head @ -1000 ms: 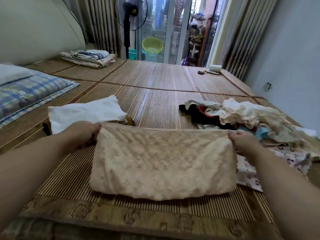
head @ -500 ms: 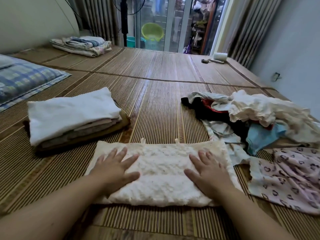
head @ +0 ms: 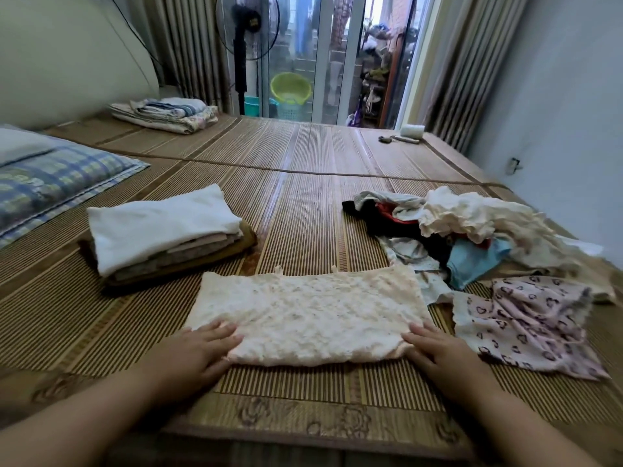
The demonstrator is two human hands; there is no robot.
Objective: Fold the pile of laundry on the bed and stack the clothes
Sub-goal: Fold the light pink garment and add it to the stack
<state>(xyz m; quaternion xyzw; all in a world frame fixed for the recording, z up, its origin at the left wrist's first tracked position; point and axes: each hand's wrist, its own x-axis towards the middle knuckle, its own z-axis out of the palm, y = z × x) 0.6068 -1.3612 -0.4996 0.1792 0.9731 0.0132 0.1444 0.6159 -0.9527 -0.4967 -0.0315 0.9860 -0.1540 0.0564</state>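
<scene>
Two hands sit at the near corners of a folded cream textured garment [head: 303,315] that lies flat on the bed's woven mat [head: 303,214]. The left hand [head: 202,345] is at its near left corner and the right hand [head: 438,348] at its near right corner. Both hands have fairly straight fingers resting on the cloth's edge, clamped on nothing that shows, though I cannot tell whether either thumb is tucked under the hem. The garment spans the gap between the hands, so its long axis runs from one hand to the other, with its short side reaching away from them. Two small tabs stick out along its far edge. The stack of folded clothes [head: 161,234], topped by a white piece, lies ahead and to the outside of the left hand, just beside the garment's far left corner. That makes the left hand the nearer one for carrying it over. The unfolded pile [head: 465,230] lies ahead of the right hand, and a pink heart-print piece [head: 526,318] is spread just outside that hand. The next move is probably one more fold, end to end along the long axis, or a lift onto the stack. The pile looks far from finished.
</scene>
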